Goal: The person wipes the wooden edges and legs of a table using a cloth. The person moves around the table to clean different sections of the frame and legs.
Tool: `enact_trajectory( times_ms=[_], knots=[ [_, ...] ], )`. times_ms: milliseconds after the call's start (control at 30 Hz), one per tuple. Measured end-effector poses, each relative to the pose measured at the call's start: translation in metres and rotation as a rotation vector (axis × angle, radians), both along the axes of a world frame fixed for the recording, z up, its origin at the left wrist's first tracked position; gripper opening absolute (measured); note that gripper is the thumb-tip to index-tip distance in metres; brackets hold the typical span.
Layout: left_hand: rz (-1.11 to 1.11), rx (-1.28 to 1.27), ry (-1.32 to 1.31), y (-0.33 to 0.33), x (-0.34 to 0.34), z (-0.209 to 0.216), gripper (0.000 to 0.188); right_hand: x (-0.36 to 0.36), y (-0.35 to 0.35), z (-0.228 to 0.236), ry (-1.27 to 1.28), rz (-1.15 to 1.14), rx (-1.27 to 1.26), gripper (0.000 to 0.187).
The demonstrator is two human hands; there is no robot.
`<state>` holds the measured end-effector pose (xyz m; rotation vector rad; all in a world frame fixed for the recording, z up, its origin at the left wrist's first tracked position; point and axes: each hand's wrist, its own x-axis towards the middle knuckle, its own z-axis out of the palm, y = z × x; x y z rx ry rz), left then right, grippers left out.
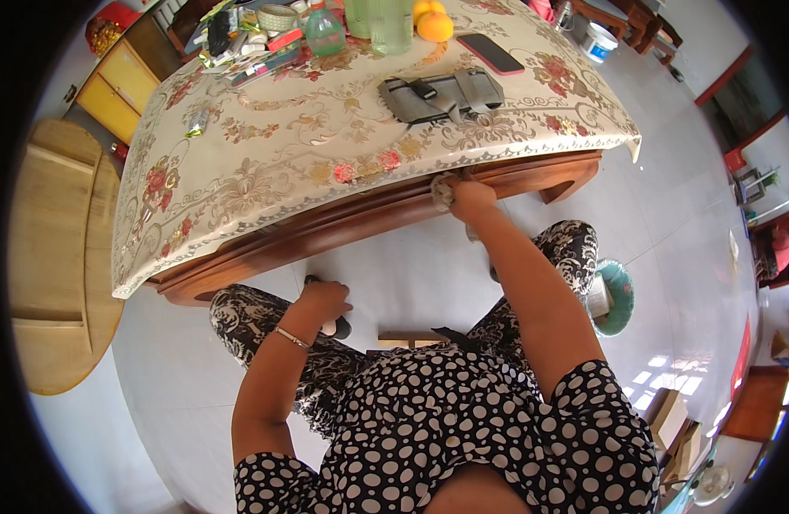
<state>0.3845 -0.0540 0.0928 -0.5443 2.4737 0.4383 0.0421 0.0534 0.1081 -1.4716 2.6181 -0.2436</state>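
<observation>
My right hand (474, 199) is closed round a crumpled greyish cloth (443, 192) and presses it to the front of the brown wooden table frame (531, 176), just under the tablecloth's hem. Near my left knee is my left hand (325, 300), its fingers loosely curled with nothing visible in them. Partly behind it shows a dark slipper (341, 328). Above the frame, a cream floral tablecloth (274, 163) covers the tabletop. A grey case with straps (442, 94) lies on it, with a phone (490, 54) just beyond.
At the table's far side stand a green-tinted bottle (325, 32), a clear jug (391, 30), oranges (435, 26) and mixed small items. A green basket (617, 300) is on the floor beside my right knee. At left leans a round wooden board (56, 257); boxes (669, 417) are at lower right.
</observation>
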Motion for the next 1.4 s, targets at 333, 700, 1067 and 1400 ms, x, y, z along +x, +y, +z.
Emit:
enact_trajectory(
  times_ms=[333,700,1067,1400],
  knots=[
    [-0.208,0.023,-0.102,-0.012,-0.013,-0.037,0.036,0.008,-0.005,-0.027,0.071,-0.121,-0.093,0.047],
    [-0.123,0.163,-0.131,-0.030,0.037,-0.043,0.043,0.096,-0.054,-0.038,0.186,0.370,-0.174,0.047],
    [-0.142,0.186,0.019,-0.036,0.039,-0.044,0.041,0.234,-0.150,-0.038,0.005,0.687,-0.202,0.038],
    [-0.104,0.174,0.029,-0.042,0.030,-0.053,0.040,0.237,-0.160,-0.036,0.084,0.723,-0.258,0.040]
  ],
)
